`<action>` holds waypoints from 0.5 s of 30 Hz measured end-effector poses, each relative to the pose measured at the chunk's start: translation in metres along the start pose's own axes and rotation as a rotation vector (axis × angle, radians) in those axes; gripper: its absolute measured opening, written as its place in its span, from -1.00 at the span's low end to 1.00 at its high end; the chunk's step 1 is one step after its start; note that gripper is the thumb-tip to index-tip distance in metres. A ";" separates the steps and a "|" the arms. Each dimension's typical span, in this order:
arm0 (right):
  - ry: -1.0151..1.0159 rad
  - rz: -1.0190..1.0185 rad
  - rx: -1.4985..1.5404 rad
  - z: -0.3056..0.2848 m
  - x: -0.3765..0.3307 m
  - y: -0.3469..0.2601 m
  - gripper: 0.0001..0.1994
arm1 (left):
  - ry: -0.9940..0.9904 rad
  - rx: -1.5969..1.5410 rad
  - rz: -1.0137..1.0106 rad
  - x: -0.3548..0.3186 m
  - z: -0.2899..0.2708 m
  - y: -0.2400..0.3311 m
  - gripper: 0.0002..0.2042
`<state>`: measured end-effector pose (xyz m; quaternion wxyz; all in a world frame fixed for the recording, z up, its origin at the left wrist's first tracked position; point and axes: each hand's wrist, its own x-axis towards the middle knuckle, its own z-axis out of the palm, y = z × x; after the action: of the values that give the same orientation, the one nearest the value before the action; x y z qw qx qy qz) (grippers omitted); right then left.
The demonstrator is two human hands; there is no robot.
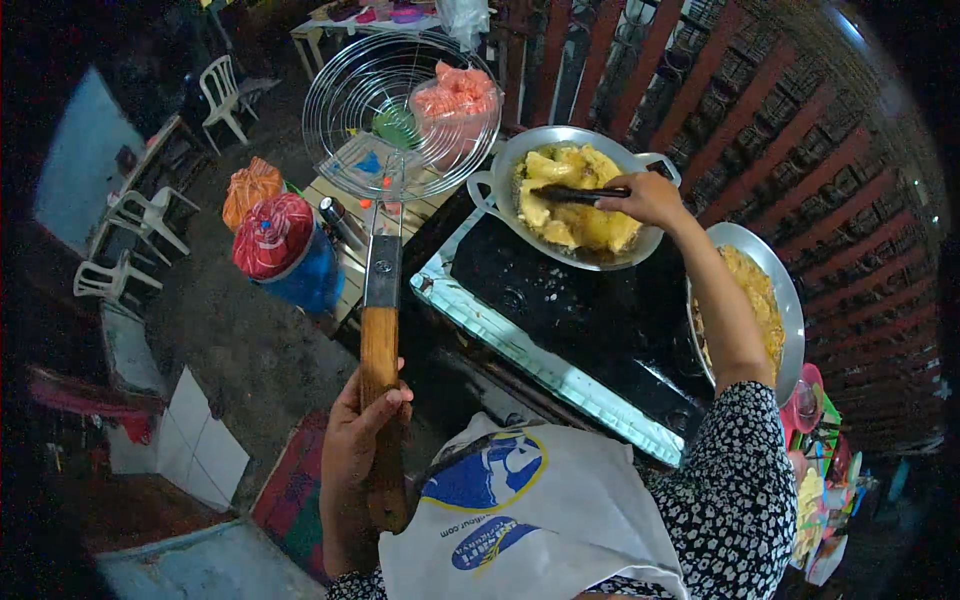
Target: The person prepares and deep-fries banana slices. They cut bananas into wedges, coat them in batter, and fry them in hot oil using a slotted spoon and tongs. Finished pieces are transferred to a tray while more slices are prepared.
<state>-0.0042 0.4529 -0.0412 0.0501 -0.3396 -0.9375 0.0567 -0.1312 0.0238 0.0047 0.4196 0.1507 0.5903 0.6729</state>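
Nearest: white apron [585, 530] with blue-and-yellow print, over a black-and-white floral sleeve [735, 480].

Left hand [365, 415]: fingers wrapped round the wooden handle of a wire skimmer [383, 270], thumb lying across the near face. Skimmer points away from the body, its coiled basket above the stove's left side and apart from the pan; the long handle presumably keeps that hand clear of heat.

Right hand [655, 200]: fingers closed on a dark utensil [575, 195], probably tongs, though from here I cannot tell whether its far end grips anything. That end lies among yellow pieces [605, 232] in a two-handled metal pan [570, 133]. Arm reaches forward over the stove; the utensil's length likely spares the fingers from the oil.

Further out: the pan stands at the back of the black stove top [565, 300]. To its right, partly behind the forearm, a second pan [790, 300] holds a browner batch [755, 285], near enough, I judge, to reach without stepping.

Left of stove: slatted table [353, 283]; beside it a blue bucket [318, 275] topped by a red bag [265, 235]. Beyond the pans, reddish slats [655, 65].
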 end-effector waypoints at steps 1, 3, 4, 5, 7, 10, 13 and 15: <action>0.008 0.033 0.017 -0.003 0.002 0.001 -0.44 | 0.006 -0.008 0.009 -0.001 0.000 -0.002 -0.61; 0.083 0.136 0.043 0.005 0.015 0.017 -0.44 | 0.008 -0.016 0.013 0.001 -0.001 -0.005 -0.61; 0.120 0.192 0.057 0.010 0.020 0.026 -0.44 | 0.006 -0.017 0.012 0.003 0.000 -0.005 -0.61; 0.106 0.239 0.048 0.012 0.024 0.024 -0.44 | 0.025 -0.006 -0.004 0.000 0.001 -0.005 -0.62; 0.078 0.249 0.027 0.020 0.031 0.026 -0.43 | 0.057 0.016 -0.038 -0.005 0.004 -0.002 -0.62; 0.013 0.230 0.010 0.019 0.033 0.022 -0.43 | 0.050 0.017 -0.005 -0.008 0.006 -0.004 -0.64; 0.063 0.210 -0.046 0.006 0.031 0.019 -0.45 | 0.091 0.011 0.064 -0.009 0.002 -0.014 -0.63; 0.185 0.278 -0.089 -0.005 0.022 0.021 -0.48 | 0.064 0.002 0.028 -0.011 0.003 -0.011 -0.63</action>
<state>-0.0070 0.4839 -0.0384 0.1127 -0.4715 -0.8746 -0.0101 -0.1181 0.0175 -0.0019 0.3910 0.1379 0.6018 0.6826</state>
